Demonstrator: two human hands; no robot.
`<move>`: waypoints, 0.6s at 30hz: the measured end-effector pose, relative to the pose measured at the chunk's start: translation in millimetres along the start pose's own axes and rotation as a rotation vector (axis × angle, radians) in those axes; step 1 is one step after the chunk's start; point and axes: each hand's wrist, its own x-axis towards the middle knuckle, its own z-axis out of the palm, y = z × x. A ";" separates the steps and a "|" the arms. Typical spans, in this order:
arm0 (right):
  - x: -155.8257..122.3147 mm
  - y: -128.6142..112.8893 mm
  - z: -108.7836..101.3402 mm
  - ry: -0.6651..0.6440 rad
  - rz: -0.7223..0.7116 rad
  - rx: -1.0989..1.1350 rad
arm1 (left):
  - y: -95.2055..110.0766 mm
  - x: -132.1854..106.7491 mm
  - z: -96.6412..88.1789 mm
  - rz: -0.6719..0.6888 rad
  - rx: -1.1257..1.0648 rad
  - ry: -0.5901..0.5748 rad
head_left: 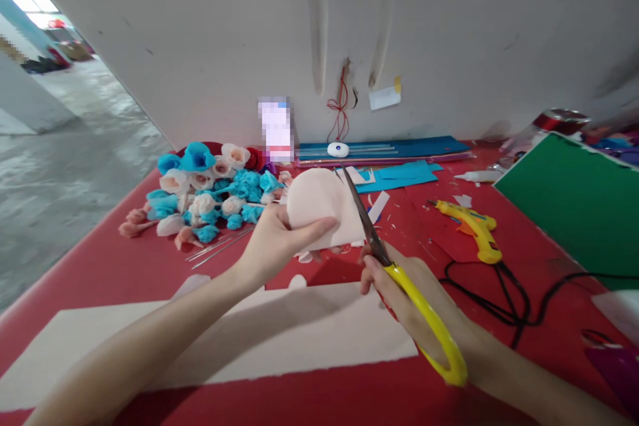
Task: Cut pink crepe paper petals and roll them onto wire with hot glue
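Pale pink paper piece with a domed top, one item: lifted above the red tabletop, near the middle of your view. Your left hand pinches it at the lower left, thumb across the face, fingers behind.

Scissors with yellow handles and dark metal blades, one pair: grasped by your right hand, its fingers wrapped about the handles. The blades lie along the right edge of the piece; whether paper sits between them, you cannot tell from here.

Condition of work: top and left shoulder rounded, so shaping appears well advanced; the lower right corner is square, and that side seems the part left uncurved.

Stock: one long pale strip of paper, flat beneath your forearms, apparently the larger share uncut.

Finished goods, by appearance: blue, pale pink and white paper flowers, heaped at the left.

Also present: yellow glue gun with black cord, lying at the right, out of your hands.
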 end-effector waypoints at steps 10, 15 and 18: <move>1.8 1.5 1.3 0.055 -0.097 -0.042 | 1.8 -0.9 0.1 0.014 0.012 -0.008; 1.8 4.3 2.3 0.163 -0.145 -0.005 | 0.9 0.6 -0.1 0.034 0.011 -0.009; 5.3 7.6 2.7 0.111 -0.015 0.215 | -0.4 1.4 -0.1 0.089 0.037 -0.016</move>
